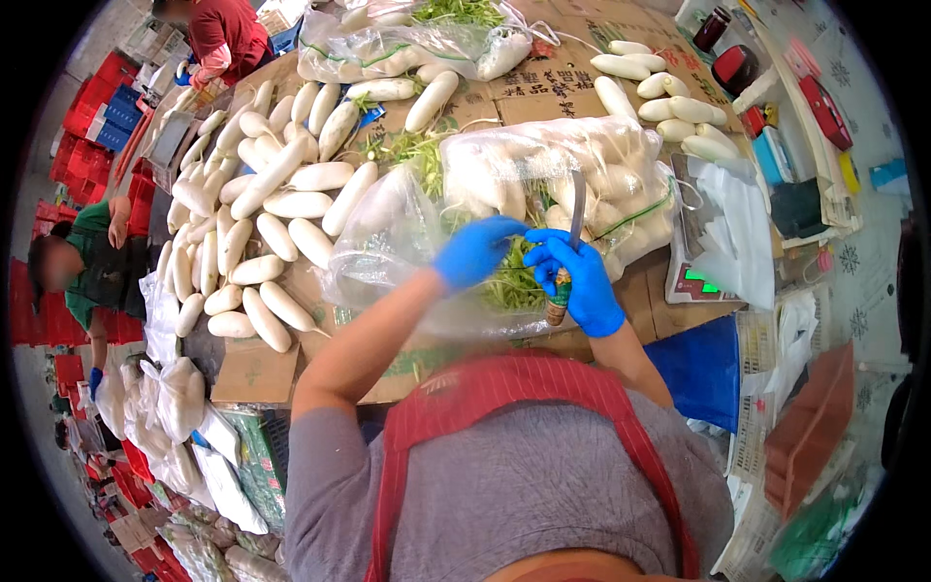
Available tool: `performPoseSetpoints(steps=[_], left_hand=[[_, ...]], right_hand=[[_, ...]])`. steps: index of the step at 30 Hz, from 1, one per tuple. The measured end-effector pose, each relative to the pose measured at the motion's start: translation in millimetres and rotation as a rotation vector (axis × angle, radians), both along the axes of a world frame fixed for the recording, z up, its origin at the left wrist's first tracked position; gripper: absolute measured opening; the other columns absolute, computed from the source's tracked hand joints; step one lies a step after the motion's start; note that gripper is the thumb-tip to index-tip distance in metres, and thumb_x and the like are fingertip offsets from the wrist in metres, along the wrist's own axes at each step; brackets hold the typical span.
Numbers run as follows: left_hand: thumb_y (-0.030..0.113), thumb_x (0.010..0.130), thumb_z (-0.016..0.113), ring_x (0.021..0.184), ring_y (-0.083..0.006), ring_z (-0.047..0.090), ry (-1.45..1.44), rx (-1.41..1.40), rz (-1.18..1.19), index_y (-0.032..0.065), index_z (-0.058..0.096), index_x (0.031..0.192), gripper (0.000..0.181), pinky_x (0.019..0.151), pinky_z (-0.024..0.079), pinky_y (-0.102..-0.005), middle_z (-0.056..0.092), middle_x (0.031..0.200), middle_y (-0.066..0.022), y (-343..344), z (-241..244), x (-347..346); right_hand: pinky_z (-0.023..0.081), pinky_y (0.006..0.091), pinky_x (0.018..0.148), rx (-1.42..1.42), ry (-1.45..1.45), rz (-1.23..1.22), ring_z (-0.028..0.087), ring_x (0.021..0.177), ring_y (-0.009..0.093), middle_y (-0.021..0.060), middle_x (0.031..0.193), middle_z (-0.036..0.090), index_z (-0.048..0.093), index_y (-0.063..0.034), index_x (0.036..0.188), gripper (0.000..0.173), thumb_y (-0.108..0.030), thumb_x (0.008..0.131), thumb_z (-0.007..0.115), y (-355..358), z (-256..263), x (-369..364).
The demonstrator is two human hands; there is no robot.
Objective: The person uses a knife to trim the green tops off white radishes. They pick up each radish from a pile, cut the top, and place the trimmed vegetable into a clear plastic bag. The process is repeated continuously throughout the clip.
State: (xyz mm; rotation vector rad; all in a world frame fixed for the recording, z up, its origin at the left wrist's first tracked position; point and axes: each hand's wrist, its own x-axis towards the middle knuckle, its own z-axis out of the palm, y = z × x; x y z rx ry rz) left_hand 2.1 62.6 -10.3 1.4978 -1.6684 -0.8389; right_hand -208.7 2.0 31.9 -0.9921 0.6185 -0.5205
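My right hand (585,284), in a blue glove, is closed around a knife. The knife's curved metal blade (578,204) points away from me, and its wrapped handle (558,302) sticks out below my fingers. My left hand (476,251), also gloved in blue, is just left of it with its fingertips close to my right fingers. Whether the left fingers pinch anything is unclear. Under both hands spreads a clear plastic bag (378,233) with cut green leaf stalks (513,280). Beyond them lies a clear bag full of white radishes (611,182).
Many loose white radishes (273,174) are heaped on the cardboard-covered table at left. Another filled bag (407,54) lies at the far side. A scale (687,280) with plastic bags on it stands at right. Co-workers in green (102,254) and red (222,36) are at left.
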Motion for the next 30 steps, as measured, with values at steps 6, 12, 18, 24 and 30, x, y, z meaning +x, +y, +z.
performPoseSetpoints(steps=[6,12,18,24,30], left_hand=[[0.004,0.08,0.063,0.123,-0.0331,0.055,-0.942,-0.251,-0.041,0.019,0.063,0.127,0.05,0.104,0.043,-0.0431,0.062,0.129,-0.0099,-74,-27,39],[0.007,0.081,0.064,0.114,-0.0305,0.06,-0.841,-0.173,-0.098,0.019,0.066,0.118,0.039,0.095,0.047,-0.0435,0.061,0.126,-0.0075,-79,-13,93],[0.001,0.078,0.064,0.122,-0.029,0.054,-0.977,-0.222,-0.172,0.0223,0.066,0.121,0.048,0.101,0.042,-0.046,0.058,0.131,-0.0088,-58,0,78],[0.01,0.079,0.076,0.125,-0.0256,0.055,-0.238,-0.098,0.032,0.0177,0.066,0.124,0.047,0.107,0.041,-0.0428,0.061,0.13,-0.0065,17,49,57],[0.008,0.083,0.074,0.105,-0.0143,0.062,0.777,0.189,0.15,-0.0017,0.063,0.123,0.043,0.094,0.05,-0.032,0.068,0.113,-0.0055,91,68,18]], right_hand=[[0.046,0.0234,0.055,-0.06,0.101,-0.102,0.06,0.069,0.011,0.0088,0.09,0.07,0.067,0.0017,0.117,0.029,-0.018,0.101,0.054,1,7,-20],[0.047,0.0231,0.057,-0.08,0.138,-0.121,0.06,0.071,0.01,0.0075,0.09,0.07,0.067,0.0005,0.118,0.028,-0.018,0.101,0.054,3,2,-31],[0.046,0.0212,0.061,-0.139,0.128,0.02,0.06,0.075,0.008,0.0054,0.093,0.071,0.067,-0.0033,0.118,0.028,-0.022,0.102,0.054,7,6,-6],[0.046,0.0196,0.06,-0.277,0.116,-0.035,0.06,0.077,0.006,0.0033,0.094,0.071,0.068,-0.0035,0.118,0.025,-0.017,0.101,0.055,5,23,-30],[0.05,0.0285,0.085,-0.561,0.131,0.068,0.061,0.096,0.012,0.0069,0.11,0.068,0.067,-0.0055,0.124,0.03,-0.011,0.095,0.064,6,24,-35]])
